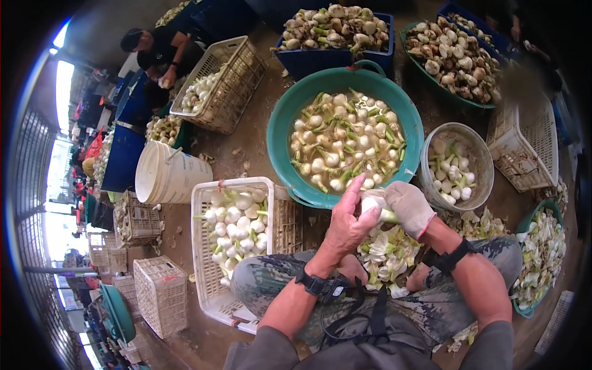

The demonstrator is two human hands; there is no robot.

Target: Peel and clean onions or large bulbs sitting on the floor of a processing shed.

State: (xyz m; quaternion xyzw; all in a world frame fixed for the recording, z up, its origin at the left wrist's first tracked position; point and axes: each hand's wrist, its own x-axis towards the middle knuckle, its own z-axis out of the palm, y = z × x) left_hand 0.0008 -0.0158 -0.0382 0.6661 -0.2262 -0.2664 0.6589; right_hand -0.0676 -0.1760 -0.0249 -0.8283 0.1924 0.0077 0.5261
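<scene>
My bare left hand (348, 221) holds a white garlic bulb (373, 202) with a green stem, its fingers around the far left side. My right hand (409, 207), in a pale work glove, is closed at the bulb's outer skin and stem. Just beyond both hands stands a green plastic tub (280, 134) with garlic bulbs (344, 138) lying in cloudy water. Below the hands, between my legs, lies a heap of peeled garlic skins (387, 256). A white plastic crate (199, 277) of clean white bulbs (238, 226) stands at my left knee.
A round bucket (483, 162) with peeled bulbs stands right of the tub. Unpeeled garlic fills a blue bin (333, 60) and a green basin (462, 95) behind. A white bucket (178, 173) lies tipped at left. Another person (164, 58) works at upper left.
</scene>
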